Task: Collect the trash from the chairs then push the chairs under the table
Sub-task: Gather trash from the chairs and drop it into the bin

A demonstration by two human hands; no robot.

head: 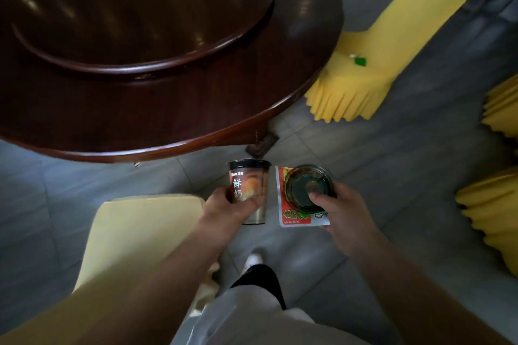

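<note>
Both hands are occupied. The left hand (234,204) is wrapped around a printed paper cup (249,190), held upright with its dark lid on. The right hand (340,210) pinches a clear plastic lid (308,186) stacked on a red-and-white snack wrapper (297,214), thumb pressing on top.

Remaining trash: a small green scrap (359,60) with a white fleck beside it lies on the seat of the yellow-covered chair (356,84) ahead and to the right, at the edge of the round dark wooden table (168,109). That seat is well apart from both hands — the right hand is the nearer, lying on the same side. A second, paler chair (134,232) stands just beside the left forearm; no trash is visible on what shows of it.

Judgement: collection is partly done, and neither hand has a free finger-pair for the scrap without consolidating its load. Both chairs appear not yet pushed under — the yellow one's seat is largely exposed.
</note>
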